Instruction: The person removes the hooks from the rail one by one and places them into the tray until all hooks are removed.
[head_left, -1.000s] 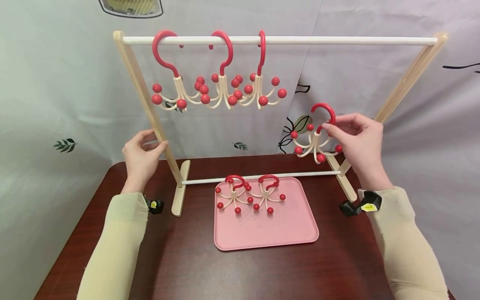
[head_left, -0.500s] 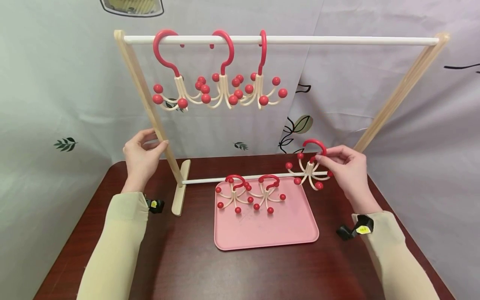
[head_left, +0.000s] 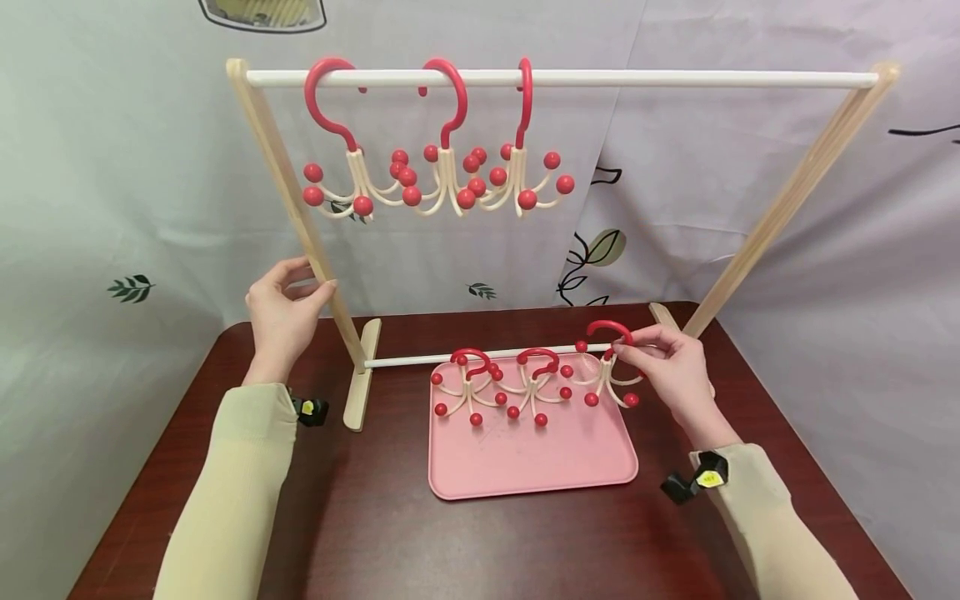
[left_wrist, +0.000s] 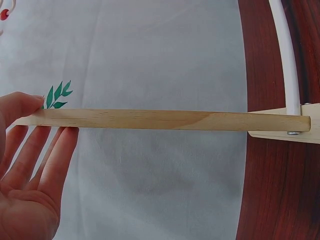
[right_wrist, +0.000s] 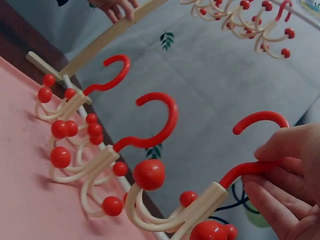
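Observation:
My right hand (head_left: pixel 671 367) pinches the red hook of a multi-arm hanger (head_left: pixel 606 375), cream with red ball tips, at the right back corner of the pink tray (head_left: pixel 517 467). In the right wrist view the thumb and fingers close round that hook (right_wrist: pixel 250 167); whether its arms touch the tray I cannot tell. Two like hangers (head_left: pixel 468 387) stand on the tray to its left. My left hand (head_left: pixel 283 312) grips the left wooden post (head_left: pixel 288 183) of the rack, thumb on one side and fingers on the other in the left wrist view (left_wrist: pixel 35 165).
Three more hangers (head_left: pixel 446 175) hang from the left half of the white top rail (head_left: pixel 675 79). A white lower bar (head_left: pixel 408 362) runs behind the tray. The right post (head_left: pixel 795 192) rises beyond my right hand. All stands on a dark red table (head_left: pixel 390 542) before a printed cloth.
My right hand has carried its hanger down and to the left, from beside the right post to the tray's corner. The left hand keeps its place on the post.

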